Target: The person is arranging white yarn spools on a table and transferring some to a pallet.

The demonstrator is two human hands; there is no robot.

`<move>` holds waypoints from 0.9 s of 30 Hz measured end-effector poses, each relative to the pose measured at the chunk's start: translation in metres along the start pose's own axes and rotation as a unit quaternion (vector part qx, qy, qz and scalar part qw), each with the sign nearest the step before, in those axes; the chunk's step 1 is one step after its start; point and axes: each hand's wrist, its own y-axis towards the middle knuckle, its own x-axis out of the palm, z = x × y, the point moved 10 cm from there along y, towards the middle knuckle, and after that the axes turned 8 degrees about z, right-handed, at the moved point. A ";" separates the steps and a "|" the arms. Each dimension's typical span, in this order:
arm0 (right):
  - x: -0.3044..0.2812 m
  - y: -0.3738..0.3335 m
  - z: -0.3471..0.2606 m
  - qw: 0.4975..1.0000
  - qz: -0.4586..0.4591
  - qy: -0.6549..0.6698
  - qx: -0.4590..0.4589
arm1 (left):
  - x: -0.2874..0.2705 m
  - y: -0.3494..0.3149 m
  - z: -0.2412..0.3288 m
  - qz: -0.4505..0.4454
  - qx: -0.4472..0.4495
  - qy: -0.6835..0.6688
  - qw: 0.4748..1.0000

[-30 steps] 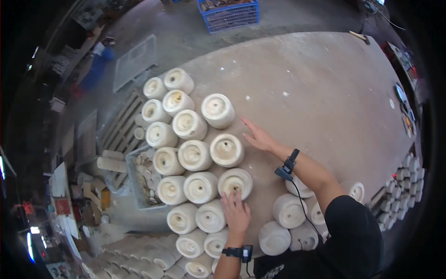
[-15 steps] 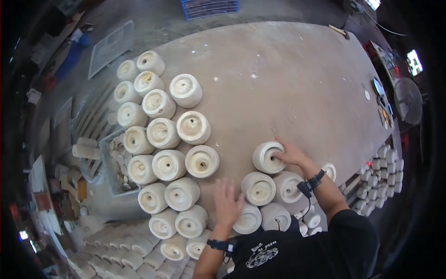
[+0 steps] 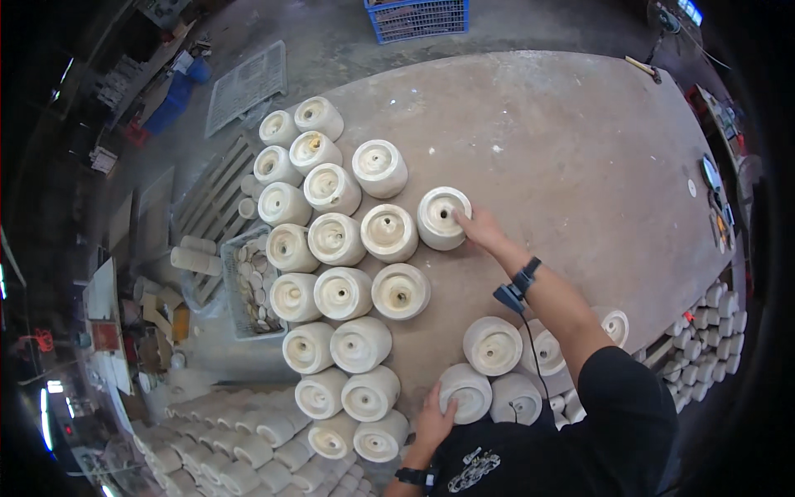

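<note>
My right hand (image 3: 483,229) grips the side of a round off-white plaster piece (image 3: 443,236), thumb over its rim. A recessed top with a small hole in the middle shows on it. This piece is at the right side of several rows of similar pieces (image 3: 344,291), closest to one piece (image 3: 388,233) on its left. Close to my body, my left hand (image 3: 434,421) is closed against the left side of another round plaster piece (image 3: 465,393), thumb on its rim. Its other fingers are partly hidden. Beside that one stand more pieces (image 3: 492,345).
The brown tabletop (image 3: 580,157) stretches away to the far right, where a hammer (image 3: 643,69) and some hand tools (image 3: 719,207) lie. Left of the rows is a grey crate (image 3: 258,282) of flat discs. Stacked pieces (image 3: 240,443) fill the lower left.
My right hand has carried its plaster piece from the near group, away and leftward to the rows. My left hand has come down from above the table onto a near piece. The view has shifted.
</note>
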 end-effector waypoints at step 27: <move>-0.025 -0.202 0.049 0.947 -0.213 -0.228 -0.071 | -0.036 0.070 -0.037 0.273 -0.209 -0.538 0.770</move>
